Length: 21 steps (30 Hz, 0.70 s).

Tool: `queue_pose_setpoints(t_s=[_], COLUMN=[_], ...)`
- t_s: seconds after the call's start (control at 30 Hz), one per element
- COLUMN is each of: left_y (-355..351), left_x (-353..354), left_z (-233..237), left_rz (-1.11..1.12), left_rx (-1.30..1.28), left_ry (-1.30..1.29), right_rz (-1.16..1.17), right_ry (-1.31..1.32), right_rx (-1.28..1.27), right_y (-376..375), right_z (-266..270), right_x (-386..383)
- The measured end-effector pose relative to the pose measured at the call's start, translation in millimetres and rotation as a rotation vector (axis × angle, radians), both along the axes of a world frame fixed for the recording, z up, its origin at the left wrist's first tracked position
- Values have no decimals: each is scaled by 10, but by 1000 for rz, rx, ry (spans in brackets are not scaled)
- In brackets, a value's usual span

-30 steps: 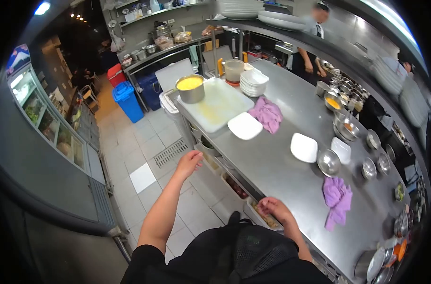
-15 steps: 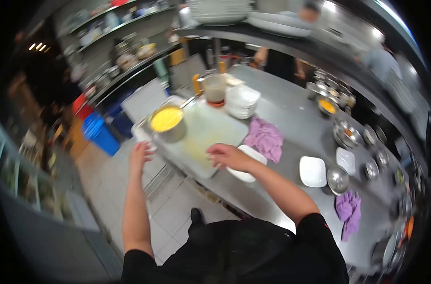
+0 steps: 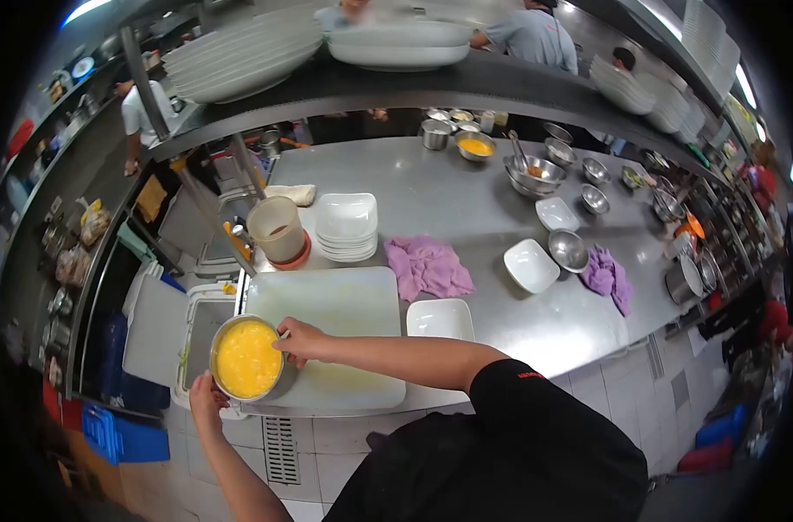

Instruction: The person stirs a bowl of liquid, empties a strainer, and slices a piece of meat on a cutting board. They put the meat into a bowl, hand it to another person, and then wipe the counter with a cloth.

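Note:
A round metal pot (image 3: 282, 368) filled with bright yellow, slightly lumpy liquid (image 3: 247, 358) is at the left end of a pale cutting board (image 3: 344, 300). My right hand (image 3: 299, 341) pinches the pot's right rim, thumb and fingers closed over its edge. On the opposite side, my left hand (image 3: 207, 404) grips the lower left wall. Just beyond the board are a cloudy plastic jug (image 3: 274, 222) on a red base and a stack of white square dishes (image 3: 347, 222). A white square bowl (image 3: 440, 320) sits to the right of the board.
Purple cloths (image 3: 428, 267) lie on the steel counter (image 3: 466, 204), which carries several metal bowls (image 3: 568, 250) towards the right. An overhead shelf (image 3: 396, 87) with stacked plates spans the far side. An open white bin (image 3: 207, 304) adjoins the board's left. Other people work behind the shelf.
Both hands were apart from the pot with fingers spread; now they have closed on its two sides. The head view has turned, bringing the board and pot squarely in front.

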<state>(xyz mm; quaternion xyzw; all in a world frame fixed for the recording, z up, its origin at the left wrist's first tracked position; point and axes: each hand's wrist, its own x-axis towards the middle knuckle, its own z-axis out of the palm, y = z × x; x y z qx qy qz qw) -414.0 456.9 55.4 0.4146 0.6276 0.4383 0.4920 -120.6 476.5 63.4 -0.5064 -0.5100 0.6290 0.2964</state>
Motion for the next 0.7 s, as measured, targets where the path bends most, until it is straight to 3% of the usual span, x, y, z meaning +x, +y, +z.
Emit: queue_pose_setpoints(t_s=[0.1, 0.17, 0.27, 0.4, 0.53, 0.7], left_y=[-12, -27, -11, 13, -85, -112], left_x=[137, 134, 229, 216, 562, 1225], left_z=[103, 23, 25, 26, 241, 664], left_rz=[-95, -54, 23, -150, -122, -336], left_rx=[-2, 34, -9, 18, 75, 137], left_ry=[-19, -116, -144, -62, -31, 97], right_rz=[-34, -66, -116, -156, -160, -240], right_ry=[-160, -334, -254, -200, -108, -76], right_rx=[152, 407, 277, 220, 101, 131], right_y=[48, 119, 65, -24, -288, -686], right_z=[-127, -372, -308, -264, 24, 277], right_x=[-59, -157, -164, -53, 287, 959])
